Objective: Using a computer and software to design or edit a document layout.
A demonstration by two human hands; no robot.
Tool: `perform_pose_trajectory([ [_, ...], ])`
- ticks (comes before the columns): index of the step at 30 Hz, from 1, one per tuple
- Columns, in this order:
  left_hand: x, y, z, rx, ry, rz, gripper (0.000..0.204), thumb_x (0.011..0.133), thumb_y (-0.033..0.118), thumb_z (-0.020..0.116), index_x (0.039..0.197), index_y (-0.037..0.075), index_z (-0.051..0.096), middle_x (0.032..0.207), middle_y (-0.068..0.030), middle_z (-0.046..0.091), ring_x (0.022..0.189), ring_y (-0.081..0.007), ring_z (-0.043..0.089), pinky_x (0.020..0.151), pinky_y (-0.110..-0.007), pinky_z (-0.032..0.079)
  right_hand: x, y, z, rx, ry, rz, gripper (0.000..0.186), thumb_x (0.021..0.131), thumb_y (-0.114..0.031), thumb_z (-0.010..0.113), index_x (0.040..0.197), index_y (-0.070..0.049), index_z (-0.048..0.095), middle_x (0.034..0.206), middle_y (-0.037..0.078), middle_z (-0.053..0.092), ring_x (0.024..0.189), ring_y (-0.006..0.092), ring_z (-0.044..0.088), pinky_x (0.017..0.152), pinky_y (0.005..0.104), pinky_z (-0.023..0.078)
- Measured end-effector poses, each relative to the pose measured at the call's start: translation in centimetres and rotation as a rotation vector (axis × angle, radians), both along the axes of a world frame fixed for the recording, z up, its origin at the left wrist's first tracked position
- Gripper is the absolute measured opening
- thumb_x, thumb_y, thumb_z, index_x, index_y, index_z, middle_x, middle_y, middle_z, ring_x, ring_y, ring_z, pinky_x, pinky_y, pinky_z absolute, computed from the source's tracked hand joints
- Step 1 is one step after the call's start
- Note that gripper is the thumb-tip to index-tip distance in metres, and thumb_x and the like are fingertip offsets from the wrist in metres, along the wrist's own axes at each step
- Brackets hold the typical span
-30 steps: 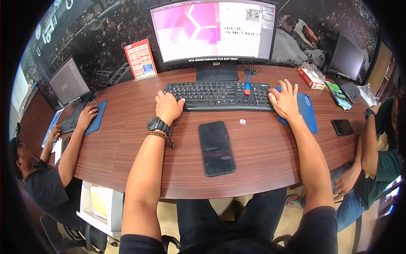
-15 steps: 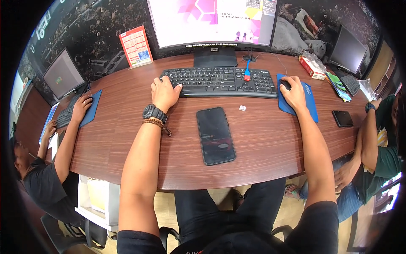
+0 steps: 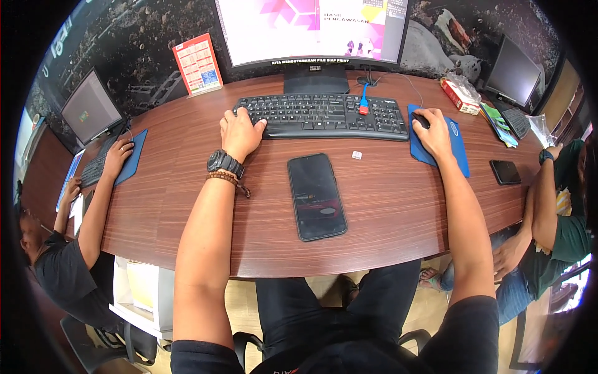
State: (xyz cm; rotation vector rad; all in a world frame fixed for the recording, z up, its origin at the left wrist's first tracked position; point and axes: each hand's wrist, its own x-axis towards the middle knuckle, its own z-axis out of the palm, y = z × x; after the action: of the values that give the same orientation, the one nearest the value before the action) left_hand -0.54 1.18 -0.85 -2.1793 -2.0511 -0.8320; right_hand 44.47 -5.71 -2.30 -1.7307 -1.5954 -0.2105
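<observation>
My left hand (image 3: 240, 135) rests on the left end of a black keyboard (image 3: 321, 115), its thumb stretched out along the front edge and its fingers over the keys. A black watch and a beaded bracelet sit on that wrist. At the keyboard's right, my right hand (image 3: 434, 133) is wrapped over a black computer mouse (image 3: 423, 119) on a blue mouse pad (image 3: 460, 151). Between my forearms lies a black smartphone (image 3: 316, 198), screen up and dark. A small white keycap-like block (image 3: 357, 155) lies near the keyboard's front edge.
Behind the keyboard stands a large monitor (image 3: 314, 31) showing a pink layout. A blue cable with a red plug (image 3: 364, 107) lies across the keys. A desk calendar (image 3: 198, 65) stands at back left. Co-workers sit on both sides; another phone (image 3: 504, 172) lies at right.
The whole view has shifted slightly, so the desk things sit a little higher. Both hands keep their places on the keyboard and the mouse.
</observation>
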Motion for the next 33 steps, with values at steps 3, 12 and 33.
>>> perform_pose_trajectory([
  [3,0.1,-0.1,0.0,0.002,-0.002,-0.004,0.056,0.087,0.038,0.072,0.121,-0.005,0.057,0.125,-0.0295,0.051,0.12,-0.0472,0.048,0.102,-0.053,0.042,-0.1,-0.3,0.2,0.003,0.005,0.001,0.035,0.083,-0.023,0.064,0.113,-0.009,0.071,0.12,0.015,0.061,0.113,0.0348,0.06,0.098,0.042,0.049],
  [12,0.3,-0.3,0.4,-0.032,-0.01,0.002,0.057,0.087,0.036,0.072,0.123,-0.005,0.057,0.128,-0.0295,0.05,0.122,-0.0471,0.048,0.104,-0.053,0.042,-0.4,-0.5,0.4,-0.007,0.013,-0.002,0.034,0.081,-0.022,0.063,0.112,-0.008,0.07,0.119,0.013,0.061,0.113,0.0339,0.06,0.097,0.0421,0.049],
  [33,0.0,-0.5,0.1,0.185,0.048,-0.24,0.03,0.089,0.028,0.07,0.113,0.008,0.07,0.135,-0.0267,0.05,0.13,-0.0439,0.043,0.11,-0.05,0.034,-0.8,-1.0,1.4,-0.067,0.026,-0.059,0.047,0.082,-0.033,0.068,0.124,-0.012,0.065,0.13,0.015,0.055,0.114,0.0379,0.06,0.097,0.0456,0.049],
])
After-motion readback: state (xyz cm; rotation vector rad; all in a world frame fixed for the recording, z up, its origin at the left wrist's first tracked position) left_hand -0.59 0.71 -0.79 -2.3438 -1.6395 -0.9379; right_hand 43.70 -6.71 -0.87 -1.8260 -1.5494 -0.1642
